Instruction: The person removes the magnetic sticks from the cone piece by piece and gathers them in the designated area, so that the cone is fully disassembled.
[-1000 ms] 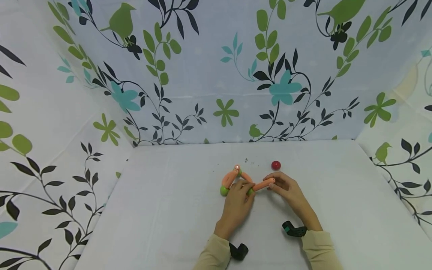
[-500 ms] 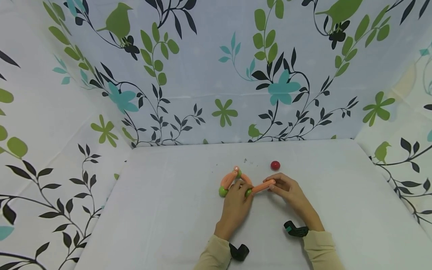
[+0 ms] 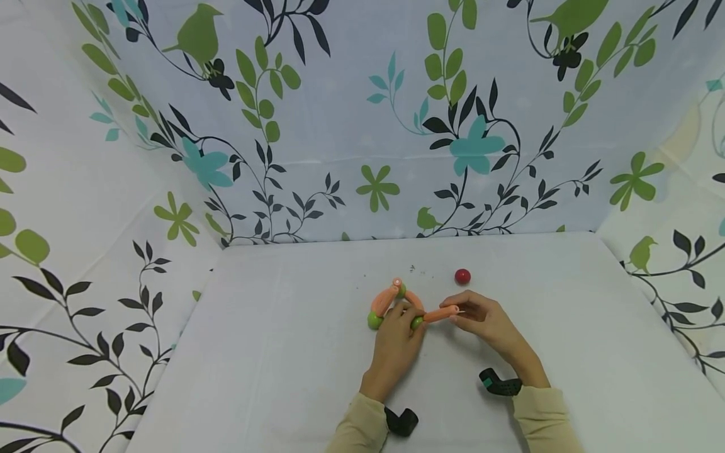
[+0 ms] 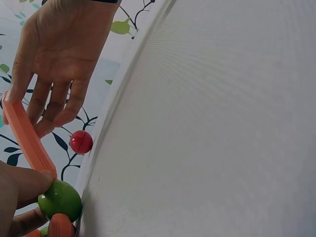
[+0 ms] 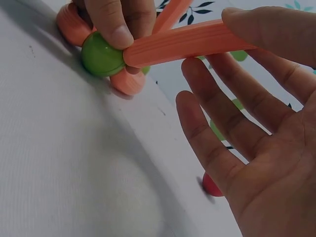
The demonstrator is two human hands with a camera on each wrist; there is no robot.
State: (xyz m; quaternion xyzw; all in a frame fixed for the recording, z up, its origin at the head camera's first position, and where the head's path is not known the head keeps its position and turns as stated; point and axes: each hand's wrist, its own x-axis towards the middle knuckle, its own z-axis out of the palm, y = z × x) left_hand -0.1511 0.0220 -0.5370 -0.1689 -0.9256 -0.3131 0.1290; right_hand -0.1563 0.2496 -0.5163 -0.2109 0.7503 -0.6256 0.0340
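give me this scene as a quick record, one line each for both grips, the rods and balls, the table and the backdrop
left grip: holds a green ball where it meets an orange rod
right grip: pinches that rod's far end
rest of assembly: other orange rods and green balls, joined, partly hidden by the left grip
red ball: apart, beyond the right grip
table: white
backdrop: printed leaves, flowers, birds
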